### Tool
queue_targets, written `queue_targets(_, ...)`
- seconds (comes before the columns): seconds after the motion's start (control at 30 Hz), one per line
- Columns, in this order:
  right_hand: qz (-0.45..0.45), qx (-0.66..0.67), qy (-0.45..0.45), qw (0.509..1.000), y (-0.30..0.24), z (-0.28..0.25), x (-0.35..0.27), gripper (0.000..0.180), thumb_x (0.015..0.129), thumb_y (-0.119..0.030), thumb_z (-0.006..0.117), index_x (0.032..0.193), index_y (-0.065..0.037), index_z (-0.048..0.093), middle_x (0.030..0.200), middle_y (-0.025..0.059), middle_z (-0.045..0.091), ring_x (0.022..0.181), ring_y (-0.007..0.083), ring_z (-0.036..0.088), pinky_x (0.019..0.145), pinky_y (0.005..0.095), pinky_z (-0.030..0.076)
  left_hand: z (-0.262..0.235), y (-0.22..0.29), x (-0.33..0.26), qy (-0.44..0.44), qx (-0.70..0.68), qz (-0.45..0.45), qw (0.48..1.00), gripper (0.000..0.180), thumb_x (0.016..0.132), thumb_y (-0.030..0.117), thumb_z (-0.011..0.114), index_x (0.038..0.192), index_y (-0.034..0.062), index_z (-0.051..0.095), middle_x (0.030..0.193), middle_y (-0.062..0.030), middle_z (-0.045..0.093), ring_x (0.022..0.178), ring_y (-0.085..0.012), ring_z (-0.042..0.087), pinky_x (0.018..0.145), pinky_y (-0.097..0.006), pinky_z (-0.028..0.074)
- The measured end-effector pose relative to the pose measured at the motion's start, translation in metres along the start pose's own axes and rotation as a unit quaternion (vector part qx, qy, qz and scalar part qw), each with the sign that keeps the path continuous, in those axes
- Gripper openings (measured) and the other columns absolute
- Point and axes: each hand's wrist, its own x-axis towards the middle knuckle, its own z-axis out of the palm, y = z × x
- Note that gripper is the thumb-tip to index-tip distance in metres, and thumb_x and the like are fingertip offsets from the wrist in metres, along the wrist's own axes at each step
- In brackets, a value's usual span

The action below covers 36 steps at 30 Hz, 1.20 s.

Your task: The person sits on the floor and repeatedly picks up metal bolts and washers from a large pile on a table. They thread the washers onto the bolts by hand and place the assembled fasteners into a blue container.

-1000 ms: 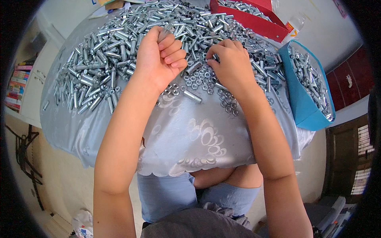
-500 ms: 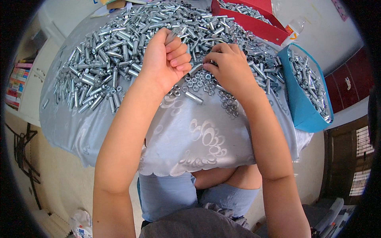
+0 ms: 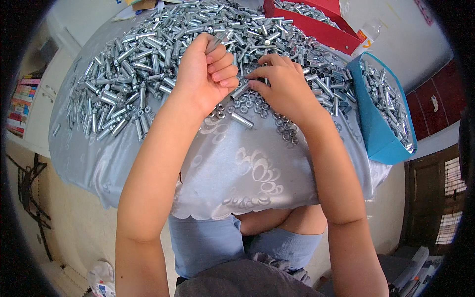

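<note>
My left hand [image 3: 210, 74] is closed in a raised fist over the near side of a large metal pile. Out of the top of this fist sticks a shiny metal sleeve [image 3: 215, 42], pinched between thumb and forefinger. My right hand [image 3: 282, 84] hovers palm down over the pile's near edge. Its fingers are curved, with thumb and forefinger apart beside a loose metal sleeve [image 3: 240, 92]; whether they touch it is unclear. Small nuts [image 3: 247, 103] lie below my right fingers, partly hidden by that hand. Another metal sleeve [image 3: 242, 120] rests alone on the cloth nearby.
The pile of anchor bolts and sleeves [image 3: 133, 64] spreads across the round table under a silvery tablecloth [image 3: 217, 173]. At the right stands a blue bin [image 3: 383, 141] filled with bolts. Behind are a red box [image 3: 316, 30] of metal parts and a plastic bottle [image 3: 368, 35].
My right hand has shifted slightly left, its thumb and forefinger spread wider. The loose sleeve near them lies a little lower. My left fist has hardly moved.
</note>
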Motion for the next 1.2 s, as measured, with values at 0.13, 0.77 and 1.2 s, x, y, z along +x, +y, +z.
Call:
queue_targets(0.13, 0.010, 0.014, -0.012, 1.000, -0.004, -0.002, 0.001, 0.011, 0.072, -0.022, 0.063, 0.078, -0.013, 0.066, 0.094, 0.0068, 0.056, 0.095, 0.0251, 0.050, 0.085, 0.0392, 0.035, 0.003, 0.000, -0.002, 0.012, 0.011, 0.003, 1.000, 0.043, 0.088, 0.030, 0.030, 0.048, 0.0150, 0.022, 0.045, 0.0034, 0.018, 0.041, -0.0092, 0.020, 0.040, -0.024, 0.019)
queue_targets(0.77, 0.200, 0.572, 0.072, 0.793, -0.018, -0.019, 0.021, 0.022, 0.078, -0.016, 0.065, 0.091, 0.001, 0.064, 0.079, 0.0045, 0.062, 0.071, 0.0092, 0.055, 0.067, 0.0205, 0.043, 0.018, -0.013, -0.004, 0.102, 0.205, 0.051, 0.972, 0.041, 0.085, 0.028, 0.040, 0.050, 0.0170, 0.023, 0.045, 0.0048, 0.022, 0.039, -0.0075, 0.023, 0.039, -0.023, 0.023)
queue_targets(1.2, 0.223, 0.697, 0.013, 0.682, -0.019, -0.025, 0.020, 0.023, 0.081, -0.018, 0.062, 0.098, -0.002, 0.063, 0.078, -0.0006, 0.059, 0.066, 0.0053, 0.050, 0.063, 0.0190, 0.043, 0.017, -0.013, -0.003, 0.094, 0.163, 0.030, 0.982, 0.041, 0.085, 0.027, 0.040, 0.049, 0.0173, 0.022, 0.044, 0.0053, 0.022, 0.038, -0.0070, 0.022, 0.038, -0.023, 0.022)
